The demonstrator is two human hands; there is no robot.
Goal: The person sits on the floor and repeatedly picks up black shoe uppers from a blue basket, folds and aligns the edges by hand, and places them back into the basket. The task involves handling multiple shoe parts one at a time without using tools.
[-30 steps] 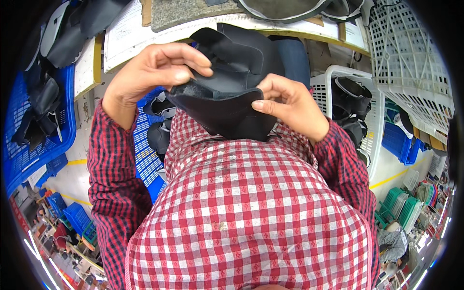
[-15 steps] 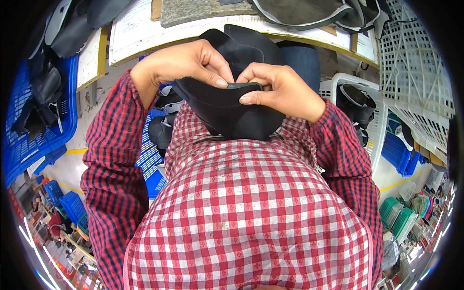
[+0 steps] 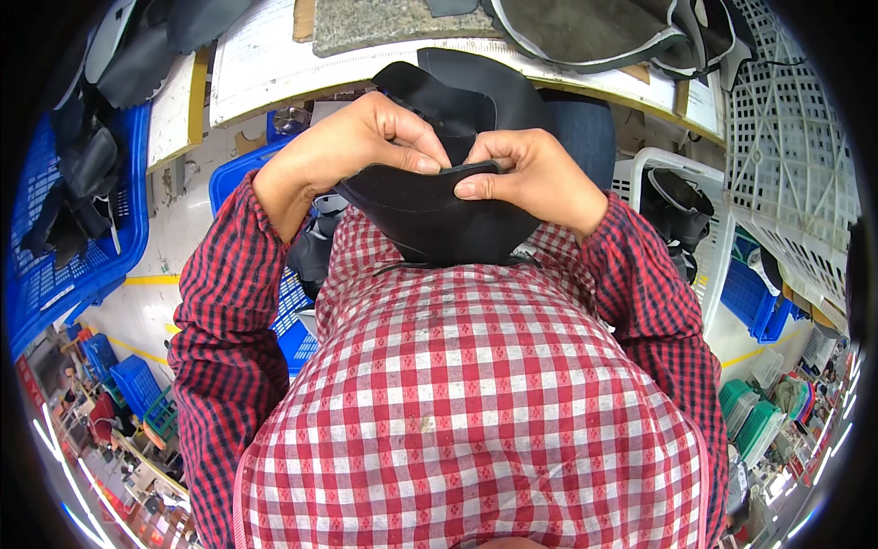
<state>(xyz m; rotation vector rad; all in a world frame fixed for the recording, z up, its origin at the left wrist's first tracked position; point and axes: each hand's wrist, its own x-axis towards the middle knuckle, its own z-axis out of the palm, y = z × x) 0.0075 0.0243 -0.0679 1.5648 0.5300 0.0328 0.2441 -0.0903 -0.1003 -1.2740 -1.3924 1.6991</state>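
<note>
Over my lap I hold a black shoe upper [image 3: 448, 220], curved, with fine stitching along its edge. My left hand [image 3: 366, 142] pinches the upper's top edge between thumb and fingers. Just to its right, my right hand [image 3: 530, 174] grips the same edge, thumb on the near face and fingers curled behind. Beyond the hands, a wider black flap [image 3: 480, 87] rises toward the table; its join to the piece I hold is partly hidden by my fingers.
Ahead is a white worktable [image 3: 265, 78] with a stone slab [image 3: 393, 26] and grey-lined black pieces [image 3: 585, 32]. Blue crates [image 3: 133, 210] with black parts stand at left. At right are a white basket [image 3: 722, 220] holding black uppers and a tall white perforated crate [image 3: 786, 137].
My hands have drawn slightly closer along the upper's edge. The dark greenish strip at that edge now shows less. The left forearm has shifted a little to the right.
</note>
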